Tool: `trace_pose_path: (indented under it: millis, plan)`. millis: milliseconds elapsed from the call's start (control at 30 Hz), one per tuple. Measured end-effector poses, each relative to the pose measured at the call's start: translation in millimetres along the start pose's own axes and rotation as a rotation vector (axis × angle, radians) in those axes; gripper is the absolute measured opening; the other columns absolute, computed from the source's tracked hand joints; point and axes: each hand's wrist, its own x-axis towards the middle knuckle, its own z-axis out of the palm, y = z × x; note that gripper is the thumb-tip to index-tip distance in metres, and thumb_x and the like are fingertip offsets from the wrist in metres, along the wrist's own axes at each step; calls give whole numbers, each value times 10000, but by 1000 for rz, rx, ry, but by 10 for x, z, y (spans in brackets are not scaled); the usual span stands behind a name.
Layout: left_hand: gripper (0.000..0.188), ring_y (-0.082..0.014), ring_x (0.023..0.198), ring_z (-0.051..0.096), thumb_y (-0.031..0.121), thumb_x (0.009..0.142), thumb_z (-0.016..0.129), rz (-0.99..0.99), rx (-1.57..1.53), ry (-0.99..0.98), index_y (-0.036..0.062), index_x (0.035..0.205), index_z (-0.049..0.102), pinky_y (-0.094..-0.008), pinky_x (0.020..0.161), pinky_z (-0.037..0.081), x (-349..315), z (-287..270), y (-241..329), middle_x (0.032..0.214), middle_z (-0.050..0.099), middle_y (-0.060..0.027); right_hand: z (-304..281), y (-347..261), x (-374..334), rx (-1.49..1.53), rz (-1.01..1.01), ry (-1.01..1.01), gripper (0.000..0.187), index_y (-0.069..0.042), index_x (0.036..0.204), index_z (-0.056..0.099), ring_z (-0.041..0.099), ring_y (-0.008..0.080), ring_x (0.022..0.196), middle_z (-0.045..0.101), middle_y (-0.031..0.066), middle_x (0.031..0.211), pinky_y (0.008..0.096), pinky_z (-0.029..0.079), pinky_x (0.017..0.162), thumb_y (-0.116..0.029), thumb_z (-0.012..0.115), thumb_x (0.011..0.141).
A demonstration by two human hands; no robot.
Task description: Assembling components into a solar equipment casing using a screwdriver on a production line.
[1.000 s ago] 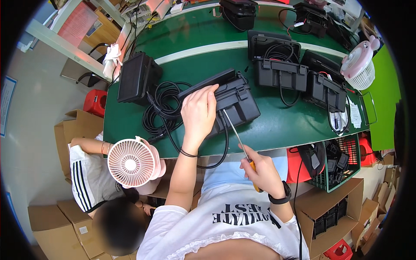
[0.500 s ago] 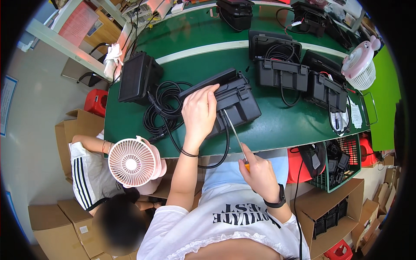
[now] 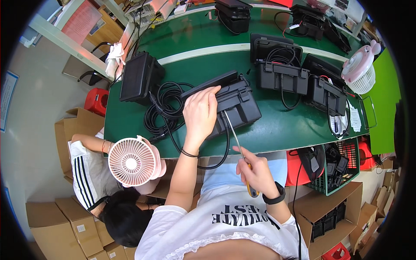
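On the green bench in front of me a black plastic box (image 3: 238, 106) sits tilted, its hinged lid raised at the back. My left hand (image 3: 199, 113) wraps over the box's left end, fingers together across its upper edge, gripping it. My right hand (image 3: 256, 171) holds a screwdriver (image 3: 252, 190) by its yellow and black handle. The metal shaft slants up to the box's front wall, and its tip meets the spot beside the cable fitting. From that fitting a black ribbed cable (image 3: 227, 145) bends down over the bench edge.
Coiled black cable (image 3: 161, 113) and a dark panel unit (image 3: 141, 78) lie left. More black boxes (image 3: 282, 78) stand right, near a pink-and-white fan (image 3: 359, 69). Another fan (image 3: 131, 162) is at lower left, by a crouching person (image 3: 89, 173). A green crate (image 3: 331, 169) sits below the bench.
My right hand has shifted its grip on the screwdriver, and more of the handle shows below the fingers. The tip, my left hand and the box stay nearly in place.
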Motion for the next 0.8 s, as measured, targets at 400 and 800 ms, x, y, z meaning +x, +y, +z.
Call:
trace_pose_path:
  millis: [400,800]
  plan:
    - [351,-290,996,644,182,991,377,-55,-93,7,79,1023,711,-382,910,446,4,-22,0,1039,705,-98,89,-55,-69,310,150,-147,377,-34,1377,506,533,73,483,559,18,658,225,442,449,-127,375,1036]
    - [385,-295,1030,643,174,997,355,-53,-69,-23,46,1042,716,-367,941,446,-7,-63,31,1074,704,-115,384,16,-39,47,-9,63,337,-32,1324,528,510,83,445,550,19,650,230,441,421,-141,387,1037]
